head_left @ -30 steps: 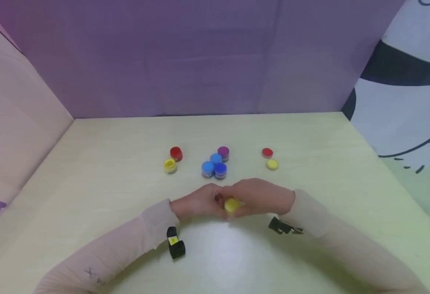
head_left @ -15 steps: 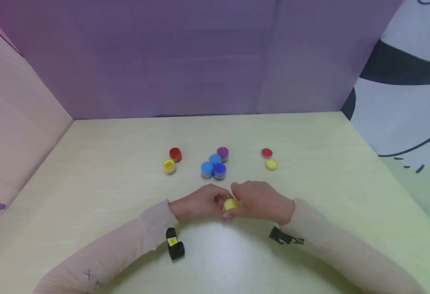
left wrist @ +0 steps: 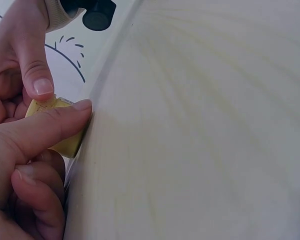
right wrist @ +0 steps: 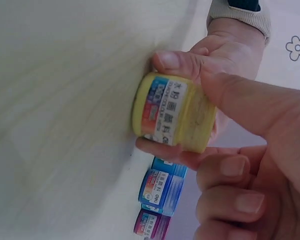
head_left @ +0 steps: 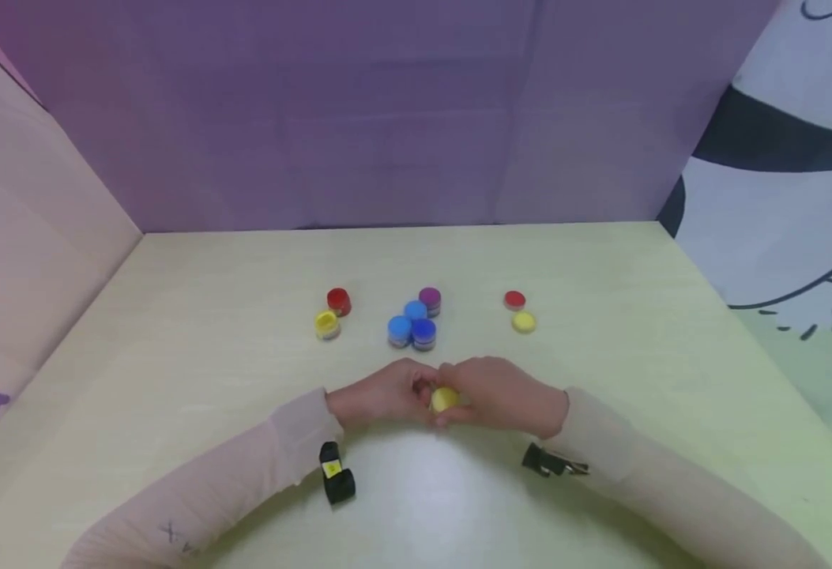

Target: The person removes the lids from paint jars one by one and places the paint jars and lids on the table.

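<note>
The left hand [head_left: 378, 393] and the right hand [head_left: 508, 395] meet around one yellow jar [head_left: 446, 400], and the thumb and fingers of both are closed firmly on it. It is well apart from the far edge of the desk [head_left: 209, 340]. Nearer to this edge stand three blue jars [head_left: 416, 311] and a purple jar [head_left: 430, 299]; a red disc [head_left: 514, 300] lies more toward the right edge.
</note>
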Available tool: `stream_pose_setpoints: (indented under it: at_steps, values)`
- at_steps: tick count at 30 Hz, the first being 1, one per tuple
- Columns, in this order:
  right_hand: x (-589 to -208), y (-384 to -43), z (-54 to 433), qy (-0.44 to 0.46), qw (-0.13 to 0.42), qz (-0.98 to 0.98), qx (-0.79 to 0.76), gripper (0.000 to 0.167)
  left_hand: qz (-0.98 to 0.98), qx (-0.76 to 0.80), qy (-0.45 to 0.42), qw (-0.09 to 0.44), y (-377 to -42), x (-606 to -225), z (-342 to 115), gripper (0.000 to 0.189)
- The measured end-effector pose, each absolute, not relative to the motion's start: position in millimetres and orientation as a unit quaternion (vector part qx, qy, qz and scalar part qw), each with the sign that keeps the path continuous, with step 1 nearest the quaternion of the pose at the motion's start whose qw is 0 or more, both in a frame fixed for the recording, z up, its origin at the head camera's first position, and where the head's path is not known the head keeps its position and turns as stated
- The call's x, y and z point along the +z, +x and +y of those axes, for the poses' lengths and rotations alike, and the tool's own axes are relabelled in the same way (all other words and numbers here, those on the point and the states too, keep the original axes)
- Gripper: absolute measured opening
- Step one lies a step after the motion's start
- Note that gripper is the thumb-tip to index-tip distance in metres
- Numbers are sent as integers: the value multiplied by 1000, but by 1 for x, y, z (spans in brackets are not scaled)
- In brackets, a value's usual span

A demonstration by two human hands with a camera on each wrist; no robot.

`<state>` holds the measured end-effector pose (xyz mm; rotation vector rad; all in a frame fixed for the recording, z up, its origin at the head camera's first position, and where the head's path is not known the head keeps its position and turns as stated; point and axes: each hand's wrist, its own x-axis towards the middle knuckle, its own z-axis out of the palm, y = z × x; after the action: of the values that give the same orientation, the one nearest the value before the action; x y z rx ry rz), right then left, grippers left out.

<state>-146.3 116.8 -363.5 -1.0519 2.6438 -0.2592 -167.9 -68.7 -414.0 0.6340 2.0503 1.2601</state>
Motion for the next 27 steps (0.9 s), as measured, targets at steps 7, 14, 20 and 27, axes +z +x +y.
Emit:
stream_pose_setpoints:
  at_steps: [7,14,20,27]
  values:
    - [-359,-146,117,-407,132,902,-58,49,779,480,240,323,-169,-416,-70,30]
    - [-354,-147,119,-426,131,895,-28,51,770,492,244,325,-170,-419,-69,30]
    - [-352,-150,123,-427,142,893,-18,50,768,490,258,323,-171,-419,-67,25]
    - [-352,-149,128,-440,124,886,-79,45,780,478,241,326,-171,-417,-68,25]
